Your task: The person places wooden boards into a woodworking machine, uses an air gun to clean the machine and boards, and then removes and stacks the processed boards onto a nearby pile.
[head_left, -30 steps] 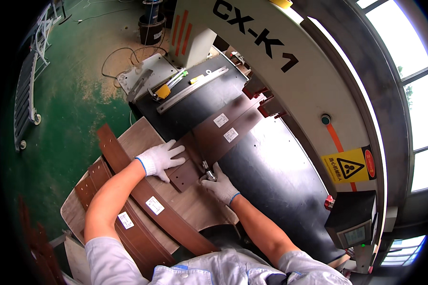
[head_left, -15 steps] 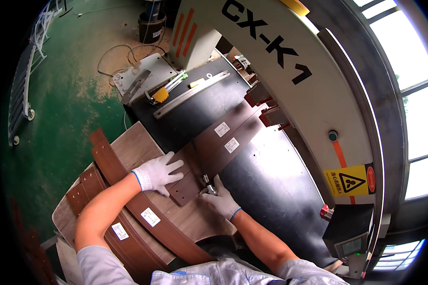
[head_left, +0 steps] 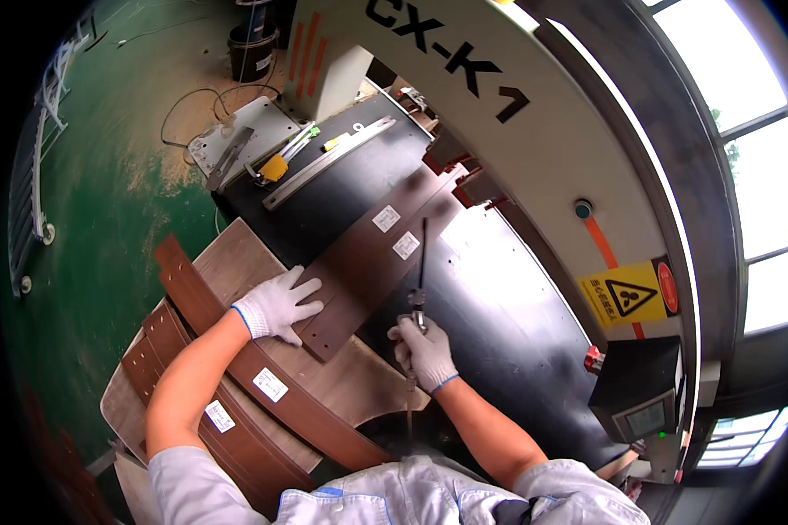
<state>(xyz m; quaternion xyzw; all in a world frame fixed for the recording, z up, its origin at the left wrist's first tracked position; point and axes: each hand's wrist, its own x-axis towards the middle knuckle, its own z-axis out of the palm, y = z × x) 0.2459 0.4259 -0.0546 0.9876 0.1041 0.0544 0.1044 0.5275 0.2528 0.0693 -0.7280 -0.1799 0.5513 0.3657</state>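
My left hand (head_left: 278,306), in a white knit glove, lies with spread fingers at the left edge of a dark brown panel (head_left: 350,271). The panel carries two white labels and has small holes at its near end. In my gloved right hand (head_left: 429,357) is an air blow gun (head_left: 418,308) with a silver body and a long thin dark nozzle. Its nozzle points away from me, along the panel's right side above the black table. A thin hose hangs below that hand. The panel's far end reaches red clamps (head_left: 477,186) under the machine.
Curved brown boards (head_left: 245,363) with labels rest on a wooden board (head_left: 236,249) at left. The black machine table (head_left: 490,315) spreads right, beneath a large beige machine arm (head_left: 534,149). A metal bar (head_left: 328,164) and a yellow tool (head_left: 274,168) lie at the far side.
My right hand has lifted the blow gun off the panel's near end and moved right with it, nozzle now pointing away. The left hand stays on the panel; the view has shifted slightly.
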